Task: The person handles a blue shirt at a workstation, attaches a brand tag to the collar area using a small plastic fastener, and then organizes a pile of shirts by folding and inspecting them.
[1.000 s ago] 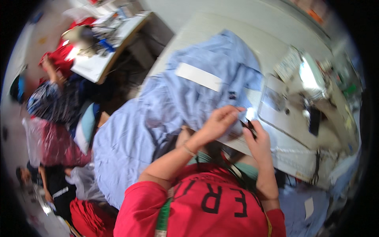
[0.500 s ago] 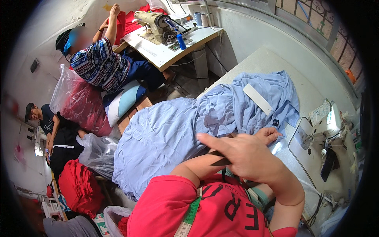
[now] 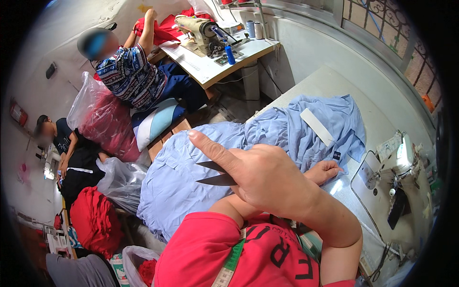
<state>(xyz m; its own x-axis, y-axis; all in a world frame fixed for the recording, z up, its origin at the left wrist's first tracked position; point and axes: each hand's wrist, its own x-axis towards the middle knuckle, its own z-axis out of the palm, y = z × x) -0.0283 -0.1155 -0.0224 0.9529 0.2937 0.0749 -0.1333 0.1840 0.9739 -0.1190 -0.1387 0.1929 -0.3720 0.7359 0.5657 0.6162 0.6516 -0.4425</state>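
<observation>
My right hand point(image 3: 267, 174) is raised across my left forearm, closed around a pair of thread snips point(image 3: 217, 180). Their two dark blades stick out to the left, slightly apart, and the thumb extends above them. Underneath and farther right, my left hand point(image 3: 325, 172) rests low at the edge of a light-blue garment point(image 3: 191, 167), fingers curled together; what they pinch, if anything, is hidden. The gathered cloth spreads over the tabletop and down to the left. A white flat strip point(image 3: 316, 127) lies on top of it, and a small dark label point(image 3: 336, 156) shows near my left hand.
A white sewing machine point(image 3: 401, 153) stands at the right on the worktable point(image 3: 322, 81). Beyond, a person point(image 3: 129, 79) sits at another sewing machine point(image 3: 198, 33) with red cloth. Plastic bags point(image 3: 119, 182), a red cloth pile point(image 3: 95, 222) and a second person point(image 3: 64, 143) are at left.
My right hand has swung left with the snips, whose blades now show over the blue cloth. My left hand has stayed near the garment's edge. The view has shifted slightly.
</observation>
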